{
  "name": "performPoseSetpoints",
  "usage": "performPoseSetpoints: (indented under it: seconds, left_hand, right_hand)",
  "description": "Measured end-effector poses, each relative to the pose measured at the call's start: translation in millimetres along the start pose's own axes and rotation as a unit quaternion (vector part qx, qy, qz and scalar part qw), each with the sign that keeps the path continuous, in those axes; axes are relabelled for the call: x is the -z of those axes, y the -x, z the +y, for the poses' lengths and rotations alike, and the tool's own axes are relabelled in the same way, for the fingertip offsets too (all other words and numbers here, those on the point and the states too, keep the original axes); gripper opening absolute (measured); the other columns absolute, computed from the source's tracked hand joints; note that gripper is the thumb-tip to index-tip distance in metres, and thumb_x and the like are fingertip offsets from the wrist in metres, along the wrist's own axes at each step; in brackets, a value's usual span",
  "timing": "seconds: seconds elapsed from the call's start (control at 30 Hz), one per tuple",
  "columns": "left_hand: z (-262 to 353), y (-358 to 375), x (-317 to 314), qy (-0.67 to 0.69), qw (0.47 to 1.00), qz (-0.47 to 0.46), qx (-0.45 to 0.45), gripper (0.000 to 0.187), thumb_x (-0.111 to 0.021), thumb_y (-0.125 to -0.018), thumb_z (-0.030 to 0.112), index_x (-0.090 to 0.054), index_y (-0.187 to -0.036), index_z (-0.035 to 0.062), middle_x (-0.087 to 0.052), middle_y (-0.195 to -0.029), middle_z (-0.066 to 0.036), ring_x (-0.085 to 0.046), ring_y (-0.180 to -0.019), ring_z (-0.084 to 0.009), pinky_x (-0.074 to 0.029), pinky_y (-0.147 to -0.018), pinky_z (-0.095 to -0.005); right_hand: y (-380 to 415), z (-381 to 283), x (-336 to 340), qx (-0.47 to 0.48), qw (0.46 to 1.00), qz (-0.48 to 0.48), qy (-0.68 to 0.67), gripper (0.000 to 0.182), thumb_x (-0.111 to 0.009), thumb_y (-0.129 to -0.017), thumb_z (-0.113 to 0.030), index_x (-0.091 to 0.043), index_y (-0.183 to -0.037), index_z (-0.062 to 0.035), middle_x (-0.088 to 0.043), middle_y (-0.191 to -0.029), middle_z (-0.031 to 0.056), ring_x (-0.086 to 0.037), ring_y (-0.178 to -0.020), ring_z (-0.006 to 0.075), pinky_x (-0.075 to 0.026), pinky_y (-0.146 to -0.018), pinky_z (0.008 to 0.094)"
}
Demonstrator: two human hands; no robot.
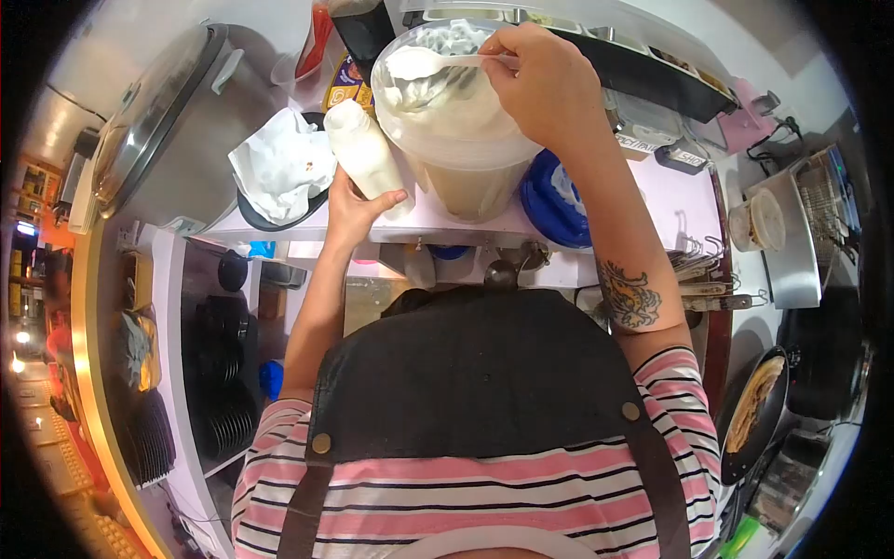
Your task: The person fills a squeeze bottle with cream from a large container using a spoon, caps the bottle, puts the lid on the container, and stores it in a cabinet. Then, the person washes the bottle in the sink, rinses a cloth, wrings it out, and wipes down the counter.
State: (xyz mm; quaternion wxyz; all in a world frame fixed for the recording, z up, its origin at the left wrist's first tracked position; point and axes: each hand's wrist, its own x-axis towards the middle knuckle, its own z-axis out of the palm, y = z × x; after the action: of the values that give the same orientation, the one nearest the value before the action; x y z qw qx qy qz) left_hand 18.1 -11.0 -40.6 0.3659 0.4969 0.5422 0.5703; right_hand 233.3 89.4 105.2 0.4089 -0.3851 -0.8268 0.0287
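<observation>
My left hand (358, 207) is wrapped round the lower part of a white bottle (365, 154), which is tilted and has its open mouth facing up. In my right hand (549, 79) is the handle of a white plastic spoon (416, 63), its bowl heaped with white cream. The spoon is above a large clear plastic tub (466, 140), beside the bottle's mouth. White creamy stuff (456, 37) smears the tub's inner wall and lies inside it. A blue lid (559, 200) with white residue lies to the right of the tub.
White paper (284, 154) lines a dark tray left of the bottle. A large steel-coloured container (186, 121) with a lid stands further left. Behind the tub is a black rack of food containers (633, 70). A pan (754, 410) holding flat food is at the right.
</observation>
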Motion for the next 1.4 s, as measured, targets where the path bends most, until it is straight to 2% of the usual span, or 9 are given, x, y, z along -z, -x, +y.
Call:
performPoseSetpoints:
  seconds: [0.17,0.27,0.37,0.47,0.53,0.8,1.17,1.23,1.4]
  left_hand:
    - [-3.8,-2.1,-3.2,0.023,0.999,0.026,0.01,0.075,-0.081,-0.058,0.009,-0.037,-0.117,-0.0003,-0.053,-0.106,-0.01,-0.053,-0.096,-0.0194,-0.044,-0.085,-0.0328]
    - [-9.9,-1.2,-7.1,0.021,0.998,0.012,-0.058,0.074,-0.082,-0.057,0.011,-0.039,-0.115,-0.001,-0.054,-0.105,-0.011,-0.055,-0.095,-0.0205,-0.045,-0.083,-0.0328]
    - [-11.1,-5.0,-15.9,-0.132,0.969,0.095,-0.186,0.074,-0.083,-0.056,0.013,-0.04,-0.114,-0.001,-0.055,-0.104,-0.012,-0.055,-0.094,-0.0206,-0.045,-0.082,-0.0326]
    - [-17.4,-15.2,-14.6,-0.055,0.989,0.079,-0.115,0.071,-0.082,-0.056,0.011,-0.042,-0.113,-0.0003,-0.056,-0.102,-0.011,-0.055,-0.091,-0.0188,-0.045,-0.08,-0.0316]
    - [-20.5,-24.2,-9.4,0.042,0.992,0.075,-0.089,0.067,-0.081,-0.056,0.01,-0.044,-0.111,0.0005,-0.058,-0.098,-0.009,-0.057,-0.087,-0.0175,-0.046,-0.078,-0.0303]
    - [0.0,-17.5,5.9,-0.045,0.996,0.048,-0.052,0.059,-0.079,-0.057,-0.001,-0.048,-0.107,0.0021,-0.06,-0.093,-0.006,-0.057,-0.084,-0.0149,-0.047,-0.072,-0.028]
    - [-8.7,-8.2,-5.6,-0.076,0.993,0.079,-0.04,0.067,-0.082,-0.054,0.005,-0.044,-0.108,0.0019,-0.056,-0.098,-0.008,-0.054,-0.089,-0.0184,-0.045,-0.077,-0.031]
    - [-8.3,-4.9,-3.7,-0.179,0.975,0.11,-0.076,0.075,-0.084,-0.051,0.008,-0.04,-0.112,0.0009,-0.054,-0.099,-0.01,-0.054,-0.09,-0.0203,-0.044,-0.078,-0.0325]
    - [-7.7,2.3,-1.4,-0.139,0.988,0.059,-0.025,0.088,-0.085,-0.049,0.008,-0.033,-0.119,0.0007,-0.044,-0.113,-0.013,-0.046,-0.104,-0.023,-0.038,-0.088,-0.0362]
  right_hand:
    - [-0.8,0.0,0.9,-0.01,1.0,-0.013,0.007,0.013,-0.06,-0.077,-0.018,-0.063,-0.086,-0.0089,-0.062,-0.083,0.0092,-0.061,-0.075,0.0249,-0.046,-0.068,0.034]
    - [-0.9,-1.3,2.8,-0.012,1.0,-0.02,0.004,0.013,-0.06,-0.077,-0.018,-0.063,-0.086,-0.0089,-0.062,-0.083,0.0095,-0.061,-0.075,0.025,-0.046,-0.068,0.0337]
    - [-1.7,-0.2,2.1,-0.005,1.0,-0.022,-0.002,0.014,-0.061,-0.077,-0.017,-0.063,-0.087,-0.0085,-0.062,-0.082,0.0095,-0.061,-0.075,0.0249,-0.046,-0.067,0.0332]
    - [-0.3,0.3,1.5,0.006,1.0,0.0,-0.021,0.009,-0.057,-0.076,-0.016,-0.062,-0.079,-0.0095,-0.06,-0.079,0.0089,-0.06,-0.076,0.0281,-0.048,-0.066,0.0381]
    - [-1.8,-5.7,7.1,-0.019,0.999,-0.031,-0.03,0.014,-0.061,-0.077,-0.016,-0.062,-0.087,-0.0066,-0.062,-0.082,0.0099,-0.062,-0.076,0.0239,-0.046,-0.067,0.0315]
    - [-1.6,-4.7,3.7,-0.038,0.997,-0.023,-0.06,0.015,-0.062,-0.077,-0.014,-0.063,-0.088,-0.0055,-0.063,-0.08,0.0109,-0.063,-0.072,0.0218,-0.047,-0.062,0.0292]
    - [-5.1,-1.6,8.6,-0.013,0.999,0.004,-0.035,0.014,-0.062,-0.076,-0.014,-0.062,-0.086,-0.0045,-0.062,-0.078,0.0108,-0.062,-0.068,0.0214,-0.046,-0.061,0.0294]
    - [-14.3,-0.9,18.4,0.014,0.999,-0.032,0.0,0.012,-0.062,-0.075,-0.012,-0.062,-0.084,-0.0043,-0.061,-0.08,0.0106,-0.062,-0.069,0.0233,-0.047,-0.063,0.0318]
    - [-47.4,-2.3,27.4,0.122,0.972,-0.07,0.186,0.01,-0.056,-0.075,-0.012,-0.062,-0.081,-0.0053,-0.061,-0.079,0.0106,-0.061,-0.069,0.0251,-0.048,-0.062,0.0347]
